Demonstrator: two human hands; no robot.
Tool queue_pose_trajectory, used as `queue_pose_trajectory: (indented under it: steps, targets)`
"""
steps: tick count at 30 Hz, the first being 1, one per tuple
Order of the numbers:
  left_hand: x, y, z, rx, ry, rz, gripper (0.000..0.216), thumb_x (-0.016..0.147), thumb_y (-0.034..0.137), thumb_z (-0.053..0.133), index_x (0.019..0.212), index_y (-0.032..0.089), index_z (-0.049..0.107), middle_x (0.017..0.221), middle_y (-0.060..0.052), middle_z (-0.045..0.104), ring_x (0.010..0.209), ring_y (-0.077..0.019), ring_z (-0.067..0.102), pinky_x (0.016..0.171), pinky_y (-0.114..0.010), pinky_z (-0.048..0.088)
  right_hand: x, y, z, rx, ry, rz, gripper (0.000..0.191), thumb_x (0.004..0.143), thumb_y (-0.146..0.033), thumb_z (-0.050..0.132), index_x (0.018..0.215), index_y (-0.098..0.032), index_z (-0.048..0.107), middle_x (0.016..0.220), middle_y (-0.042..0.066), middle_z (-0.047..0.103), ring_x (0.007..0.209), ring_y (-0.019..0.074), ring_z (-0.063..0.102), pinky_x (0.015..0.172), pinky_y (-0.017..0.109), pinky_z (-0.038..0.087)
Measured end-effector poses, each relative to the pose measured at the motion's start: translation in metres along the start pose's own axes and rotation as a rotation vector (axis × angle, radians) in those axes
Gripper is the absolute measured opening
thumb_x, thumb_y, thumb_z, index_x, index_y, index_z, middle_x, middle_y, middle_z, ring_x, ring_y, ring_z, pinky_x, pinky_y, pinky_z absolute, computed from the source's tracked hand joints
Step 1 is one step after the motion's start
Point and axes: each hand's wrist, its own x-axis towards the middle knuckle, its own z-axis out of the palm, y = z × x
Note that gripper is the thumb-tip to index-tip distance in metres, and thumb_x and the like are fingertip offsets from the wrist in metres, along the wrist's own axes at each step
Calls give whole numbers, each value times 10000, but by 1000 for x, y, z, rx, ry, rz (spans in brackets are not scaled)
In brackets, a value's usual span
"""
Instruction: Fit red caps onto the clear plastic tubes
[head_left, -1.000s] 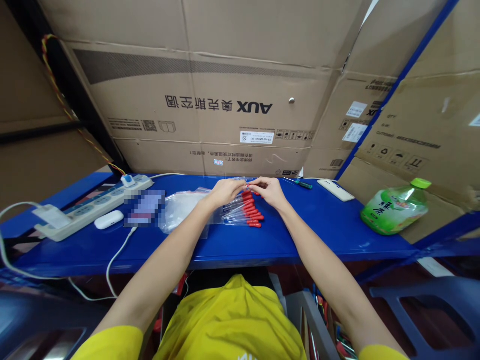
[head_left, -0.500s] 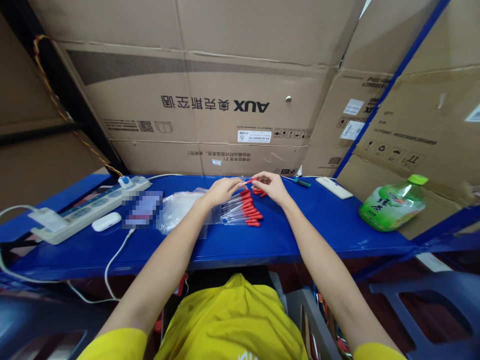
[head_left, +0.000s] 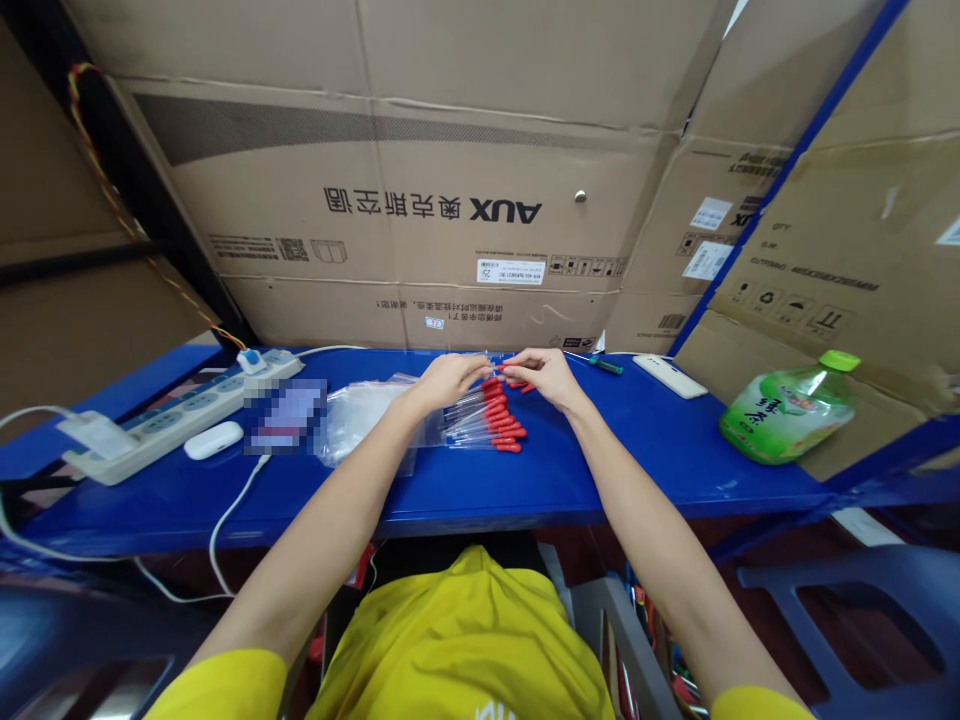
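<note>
Near the back of the blue table, my left hand [head_left: 452, 379] and my right hand [head_left: 546, 374] meet almost fingertip to fingertip. My right fingers are closed on the red end of a slim red-handled screwdriver [head_left: 503, 367]. The left fingers are pinched near its other end, at what looks like a clear plastic sleeve; the exact grip is partly hidden. Just in front lies a row of several red-handled screwdrivers [head_left: 496, 424], their shafts pointing left in clear sleeves. More red handles [head_left: 526, 388] show under my right hand. A pile of clear plastic bags [head_left: 358, 418] lies beside my left forearm.
A green-handled screwdriver [head_left: 606, 367] and a white flat object [head_left: 670, 375] lie at the back right, with a green-labelled bottle [head_left: 787, 412] farther right. To the left are a power strip [head_left: 191, 410], a white case [head_left: 214, 441] and a blurred phone [head_left: 289, 418]. Cardboard [head_left: 450, 120] walls the back.
My right hand has shifted slightly left, bringing the red handle closer to my left fingertips. The row of screwdrivers and the bags stay put.
</note>
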Motion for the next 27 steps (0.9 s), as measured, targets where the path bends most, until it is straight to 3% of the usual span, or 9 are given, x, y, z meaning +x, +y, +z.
queue_pose_trajectory:
  steps: [8, 27]
  targets:
    - [1, 0, -1, -65, 12, 57, 420, 1099, 423, 367, 987, 181, 691, 834, -59, 717, 730, -181, 637, 675, -259, 367, -1, -1, 2, 8, -17, 4, 440, 596, -498, 962, 852, -177, 806, 795, 68, 809, 787, 250, 799, 775, 366, 657]
    - [4, 3, -4, -141, 32, 53, 398, 1085, 404, 393, 951, 167, 684, 809, -51, 695, 681, -156, 568, 665, -250, 348, 0, 2, 5, 36, 57, -10, 437, 603, -510, 957, 858, -185, 815, 809, 62, 810, 749, 243, 795, 758, 365, 659]
